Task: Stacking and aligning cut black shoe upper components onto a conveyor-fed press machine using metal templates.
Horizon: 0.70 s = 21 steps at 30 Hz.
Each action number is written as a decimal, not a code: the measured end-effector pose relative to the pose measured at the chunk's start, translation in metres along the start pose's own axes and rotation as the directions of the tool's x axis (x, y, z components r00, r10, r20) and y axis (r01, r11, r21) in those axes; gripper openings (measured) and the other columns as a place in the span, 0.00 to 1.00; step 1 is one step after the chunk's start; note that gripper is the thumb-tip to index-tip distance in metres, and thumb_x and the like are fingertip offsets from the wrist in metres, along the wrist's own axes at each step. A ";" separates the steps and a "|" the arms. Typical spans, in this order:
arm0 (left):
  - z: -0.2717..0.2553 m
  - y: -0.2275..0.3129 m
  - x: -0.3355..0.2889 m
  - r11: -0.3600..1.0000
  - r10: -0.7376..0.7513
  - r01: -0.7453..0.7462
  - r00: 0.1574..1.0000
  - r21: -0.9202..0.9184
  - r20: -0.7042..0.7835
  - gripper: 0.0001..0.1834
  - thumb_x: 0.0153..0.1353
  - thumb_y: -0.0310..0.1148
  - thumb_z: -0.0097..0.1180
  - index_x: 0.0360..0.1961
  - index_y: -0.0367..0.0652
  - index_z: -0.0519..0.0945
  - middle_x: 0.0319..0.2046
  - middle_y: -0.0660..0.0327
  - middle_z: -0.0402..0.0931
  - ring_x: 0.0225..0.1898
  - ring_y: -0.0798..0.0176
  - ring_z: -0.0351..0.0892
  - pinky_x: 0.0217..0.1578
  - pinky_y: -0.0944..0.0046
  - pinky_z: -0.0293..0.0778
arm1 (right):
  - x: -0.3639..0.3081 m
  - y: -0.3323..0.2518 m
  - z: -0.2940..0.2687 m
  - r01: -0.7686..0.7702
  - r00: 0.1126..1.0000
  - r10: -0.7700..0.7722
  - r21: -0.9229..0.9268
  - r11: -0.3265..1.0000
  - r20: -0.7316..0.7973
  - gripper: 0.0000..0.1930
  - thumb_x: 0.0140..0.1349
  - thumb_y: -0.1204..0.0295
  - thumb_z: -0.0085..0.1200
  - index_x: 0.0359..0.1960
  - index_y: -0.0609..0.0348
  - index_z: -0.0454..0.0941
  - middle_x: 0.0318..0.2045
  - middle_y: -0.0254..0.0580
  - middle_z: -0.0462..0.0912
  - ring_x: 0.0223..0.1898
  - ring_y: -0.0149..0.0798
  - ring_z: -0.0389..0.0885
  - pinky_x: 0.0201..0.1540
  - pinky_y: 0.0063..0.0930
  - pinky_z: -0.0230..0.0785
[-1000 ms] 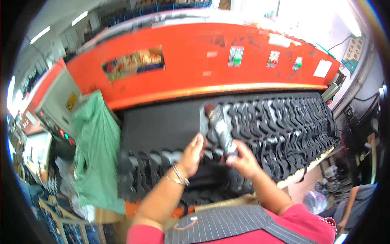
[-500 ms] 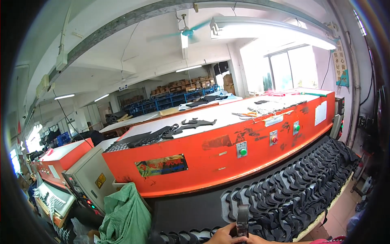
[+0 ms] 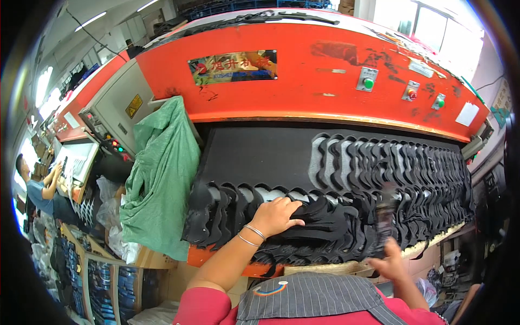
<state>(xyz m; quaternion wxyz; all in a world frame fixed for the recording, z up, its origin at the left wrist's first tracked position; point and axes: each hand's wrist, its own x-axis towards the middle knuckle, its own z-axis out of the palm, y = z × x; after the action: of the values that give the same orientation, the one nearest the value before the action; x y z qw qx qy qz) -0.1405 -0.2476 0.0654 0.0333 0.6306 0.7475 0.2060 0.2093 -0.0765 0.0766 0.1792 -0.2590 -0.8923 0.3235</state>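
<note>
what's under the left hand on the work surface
Curved black pieces show around the left hand; whatever lies directly beneath it is covered and can't be seen.

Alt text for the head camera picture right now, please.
A person's left hand lies over dark, wavy-edged pieces; the right hand is at a blurred dark object. Similar pieces in rows cover much of a black surface before a red machine, with green cloth at left.
</note>
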 end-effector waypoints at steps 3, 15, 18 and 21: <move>0.008 0.002 -0.012 0.996 0.087 -0.084 0.994 -0.031 0.072 0.38 0.52 0.66 0.55 0.51 0.44 0.78 0.40 0.59 0.76 0.48 0.54 0.72 0.49 0.56 0.69 | 0.005 -0.010 -0.028 -0.331 0.926 0.378 0.457 0.826 -0.014 0.25 0.47 0.77 0.63 0.49 0.62 0.69 0.39 0.35 0.75 0.38 0.29 0.73 0.43 0.25 0.69; -0.010 -0.134 -0.025 0.799 -0.509 0.540 0.842 0.265 -0.178 0.27 0.67 0.52 0.43 0.67 0.67 0.65 0.71 0.56 0.54 0.72 0.46 0.46 0.68 0.36 0.38 | 0.217 -0.104 0.074 0.106 0.963 -0.082 -0.081 0.991 0.258 0.34 0.52 0.55 0.60 0.54 0.69 0.67 0.51 0.64 0.75 0.53 0.61 0.75 0.56 0.45 0.68; -0.022 -0.135 -0.007 0.804 -0.544 0.548 0.834 0.232 -0.086 0.28 0.66 0.52 0.44 0.67 0.66 0.65 0.71 0.56 0.53 0.72 0.46 0.47 0.68 0.36 0.39 | 0.273 -0.107 0.134 0.078 0.965 -0.017 -0.226 0.971 0.261 0.30 0.51 0.56 0.59 0.49 0.66 0.68 0.46 0.62 0.76 0.52 0.59 0.75 0.55 0.46 0.69; -0.035 -0.124 0.017 0.765 -0.622 0.580 0.778 0.279 0.089 0.30 0.65 0.51 0.46 0.67 0.59 0.65 0.69 0.55 0.57 0.72 0.49 0.50 0.67 0.36 0.41 | 0.287 -0.089 0.162 -0.014 0.974 0.072 -0.265 0.964 0.213 0.32 0.51 0.56 0.61 0.52 0.64 0.67 0.46 0.60 0.76 0.52 0.58 0.75 0.54 0.45 0.69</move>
<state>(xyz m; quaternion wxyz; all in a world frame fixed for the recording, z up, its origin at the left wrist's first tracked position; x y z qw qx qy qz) -0.2699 -0.2550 0.0572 0.0886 0.3716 0.9234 0.0373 -0.1309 -0.0476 0.0621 0.0361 -0.2622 -0.9357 0.2333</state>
